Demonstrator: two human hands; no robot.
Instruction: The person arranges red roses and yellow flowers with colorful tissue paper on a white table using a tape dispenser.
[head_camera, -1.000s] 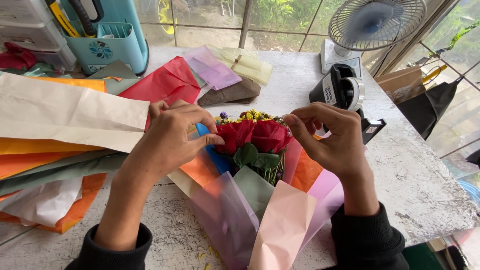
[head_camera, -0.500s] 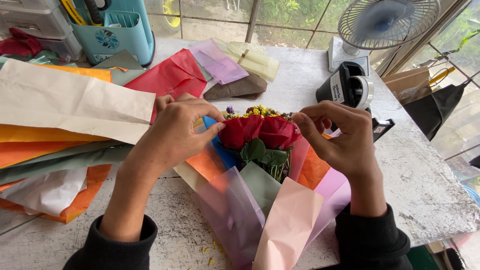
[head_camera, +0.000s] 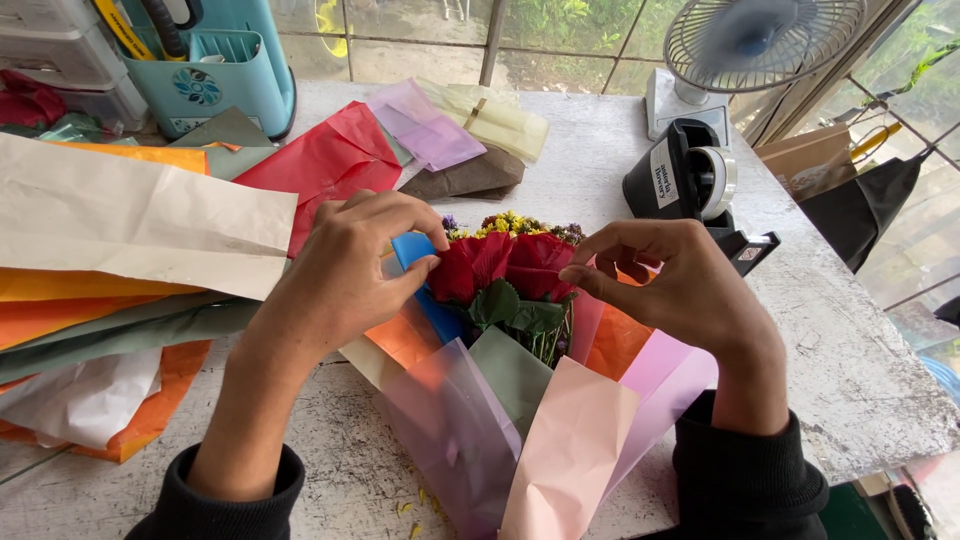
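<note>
The left hand (head_camera: 345, 275) pinches the edge of the red roses (head_camera: 500, 265) between thumb and curled fingers, and the right hand (head_camera: 680, 285) pinches the opposite edge of the same blooms, so the bouquet sits between the two grips on the white table (head_camera: 590, 170). Just below the grips, pastel wrapping sheets (head_camera: 520, 420) fan out toward the person. Beyond the right hand stands what looks like a black tape dispenser (head_camera: 690, 180); left of the left hand lies a stack of coloured paper (head_camera: 130, 250).
</note>
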